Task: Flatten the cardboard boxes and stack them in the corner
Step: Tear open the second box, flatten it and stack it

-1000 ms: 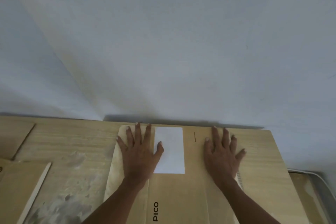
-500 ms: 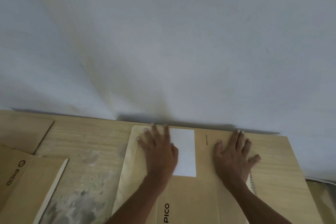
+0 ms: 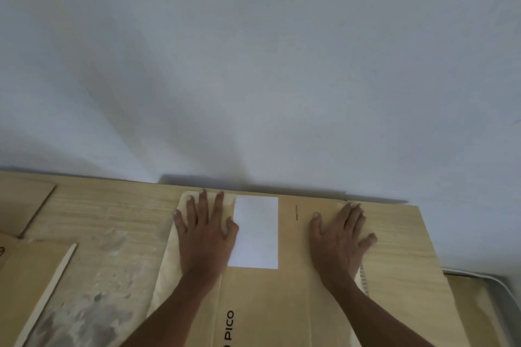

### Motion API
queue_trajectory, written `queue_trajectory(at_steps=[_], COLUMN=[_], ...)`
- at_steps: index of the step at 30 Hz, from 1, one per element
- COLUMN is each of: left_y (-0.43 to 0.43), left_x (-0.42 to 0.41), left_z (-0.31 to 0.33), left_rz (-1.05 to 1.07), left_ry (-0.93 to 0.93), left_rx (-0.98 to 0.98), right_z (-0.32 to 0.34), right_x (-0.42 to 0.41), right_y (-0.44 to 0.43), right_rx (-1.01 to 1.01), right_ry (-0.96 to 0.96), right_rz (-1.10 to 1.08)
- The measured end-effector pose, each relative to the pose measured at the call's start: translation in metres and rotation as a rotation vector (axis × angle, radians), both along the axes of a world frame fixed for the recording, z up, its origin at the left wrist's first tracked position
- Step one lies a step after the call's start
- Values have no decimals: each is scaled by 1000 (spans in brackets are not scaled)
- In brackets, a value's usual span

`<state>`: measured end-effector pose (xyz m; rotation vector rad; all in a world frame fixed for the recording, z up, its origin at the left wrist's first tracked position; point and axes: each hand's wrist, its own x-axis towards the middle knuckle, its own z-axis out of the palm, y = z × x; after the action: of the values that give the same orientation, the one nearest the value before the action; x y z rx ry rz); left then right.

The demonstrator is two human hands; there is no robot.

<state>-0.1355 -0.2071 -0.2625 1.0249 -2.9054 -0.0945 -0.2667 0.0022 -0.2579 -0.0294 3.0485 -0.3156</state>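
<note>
A flattened brown cardboard box point(image 3: 293, 284) printed "PICO" lies on the wooden table, its far edge against the white wall. A white label point(image 3: 258, 231) is stuck near that far edge. My left hand point(image 3: 205, 234) presses flat on the box just left of the label, fingers straight. My right hand point(image 3: 341, 239) presses flat on the box's right part, fingers spread, tips near the far edge. Both forearms reach in from the bottom of the view.
The wooden table point(image 3: 112, 222) runs along the white wall point(image 3: 253, 65). More flat cardboard point(image 3: 25, 284) lies at the left edge, with another piece point(image 3: 22, 205) behind it. A white cable point(image 3: 479, 279) runs past the table's right end.
My left hand slid from overlapping the label back to its left side. My right hand shifted slightly toward the far edge. The view has drifted a little.
</note>
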Motion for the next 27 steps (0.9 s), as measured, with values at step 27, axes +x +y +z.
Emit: queue_trajectory(at_steps=[27], left_y=[97], left_x=[98], left_z=[-10], left_rz=[-194], left_ry=[151], left_rx=[105], right_z=[-7], right_x=[104], right_y=[26], right_rx=[-4], right_ry=[45], right_rz=[439])
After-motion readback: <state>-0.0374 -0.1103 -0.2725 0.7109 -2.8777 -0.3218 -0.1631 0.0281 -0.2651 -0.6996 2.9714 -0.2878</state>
